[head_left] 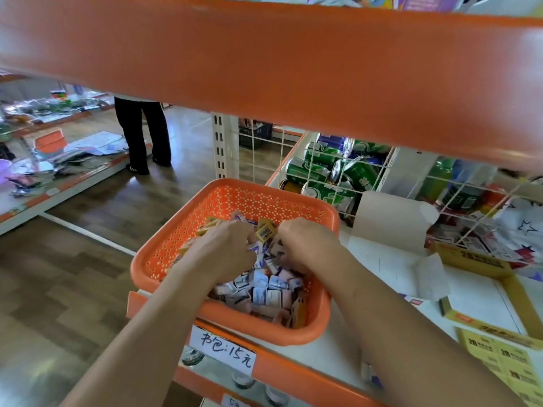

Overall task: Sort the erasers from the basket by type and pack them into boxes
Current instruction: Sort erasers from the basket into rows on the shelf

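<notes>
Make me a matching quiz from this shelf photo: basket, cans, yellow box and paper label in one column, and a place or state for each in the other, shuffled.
1 basket
2 cans
3 yellow box
4 paper label

A green, lying on their sides
B white, handwritten, on the front edge of the shelf
C orange, with the left hand and right hand among its erasers
D open, to the right of the basket

Pairs: 1-C, 2-A, 3-D, 4-B
</notes>
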`<state>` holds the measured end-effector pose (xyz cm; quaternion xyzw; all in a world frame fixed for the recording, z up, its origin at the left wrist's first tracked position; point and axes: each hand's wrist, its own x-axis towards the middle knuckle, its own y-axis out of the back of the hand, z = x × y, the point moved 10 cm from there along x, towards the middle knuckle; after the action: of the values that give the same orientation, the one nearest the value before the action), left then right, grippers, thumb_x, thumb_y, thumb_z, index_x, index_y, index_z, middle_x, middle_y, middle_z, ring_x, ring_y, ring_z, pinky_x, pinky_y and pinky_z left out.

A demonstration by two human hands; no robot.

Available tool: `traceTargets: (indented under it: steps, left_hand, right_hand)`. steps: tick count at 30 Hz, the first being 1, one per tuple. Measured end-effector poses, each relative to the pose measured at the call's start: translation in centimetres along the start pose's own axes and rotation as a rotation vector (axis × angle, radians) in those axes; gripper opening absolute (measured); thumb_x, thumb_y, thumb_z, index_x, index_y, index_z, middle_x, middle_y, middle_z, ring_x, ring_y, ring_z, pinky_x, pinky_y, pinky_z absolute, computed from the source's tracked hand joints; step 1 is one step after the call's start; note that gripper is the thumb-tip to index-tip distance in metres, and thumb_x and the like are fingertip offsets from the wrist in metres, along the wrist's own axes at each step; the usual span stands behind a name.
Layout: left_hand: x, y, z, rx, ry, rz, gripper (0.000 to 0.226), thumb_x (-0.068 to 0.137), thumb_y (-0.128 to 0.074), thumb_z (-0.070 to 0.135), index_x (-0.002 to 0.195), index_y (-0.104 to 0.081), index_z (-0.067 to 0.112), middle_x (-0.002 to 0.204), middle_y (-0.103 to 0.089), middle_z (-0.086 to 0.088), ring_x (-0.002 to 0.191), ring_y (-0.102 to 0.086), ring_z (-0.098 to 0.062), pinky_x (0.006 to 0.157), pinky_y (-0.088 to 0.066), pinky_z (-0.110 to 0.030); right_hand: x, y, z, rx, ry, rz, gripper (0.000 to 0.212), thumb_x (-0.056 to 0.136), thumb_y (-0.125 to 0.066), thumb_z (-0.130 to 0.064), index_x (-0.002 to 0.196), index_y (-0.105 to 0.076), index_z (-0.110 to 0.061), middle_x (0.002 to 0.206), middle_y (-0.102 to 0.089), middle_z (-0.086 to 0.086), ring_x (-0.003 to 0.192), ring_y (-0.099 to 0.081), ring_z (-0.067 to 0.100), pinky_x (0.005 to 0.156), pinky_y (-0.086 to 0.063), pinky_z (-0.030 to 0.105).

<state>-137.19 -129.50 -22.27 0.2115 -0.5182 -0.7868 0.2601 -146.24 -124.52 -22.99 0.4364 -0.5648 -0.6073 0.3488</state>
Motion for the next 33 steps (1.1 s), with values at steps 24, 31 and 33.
traceTargets:
  steps: [24,31,33]
  left_hand:
    - [-4.2,-10.0,21.3,-0.488,-0.326,-0.074,0.019,0.088,-0.063,0.022,0.102,-0.064,0.035,0.075,-0.06,0.017,0.066,-0.06,0.004,0.053,-0.039,-0.007]
    - [-4.0,-10.7,18.4,-0.537,-0.158,0.027,0.012,0.084,-0.07,0.021,0.089,-0.06,0.025,0.067,-0.062,0.003,0.062,-0.055,-0.003,0.054,-0.041,-0.011]
    - [-4.2,-10.4,17.6,-0.559,-0.126,0.068,0.012,0.086,-0.068,0.021,0.091,-0.058,0.022,0.07,-0.06,0.0,0.058,-0.051,-0.007,0.054,-0.04,-0.017]
  right_hand:
    - [-24.6,-3.6,19.6,0.638,-0.441,0.325,0.01,0.089,-0.062,-0.027,0.083,-0.057,-0.032,0.075,-0.056,-0.016,0.072,-0.05,-0.011,0.064,-0.039,0.009]
    - [-22.6,-4.8,19.2,0.545,-0.407,0.257,0.018,0.093,-0.057,-0.027,0.11,-0.062,-0.022,0.108,-0.059,-0.007,0.102,-0.05,0.011,0.088,-0.041,0.026]
    - [-21.6,-5.0,18.8,0.528,-0.388,0.248,0.019,0.093,-0.058,-0.027,0.111,-0.061,-0.022,0.109,-0.06,-0.005,0.103,-0.052,0.014,0.089,-0.042,0.026]
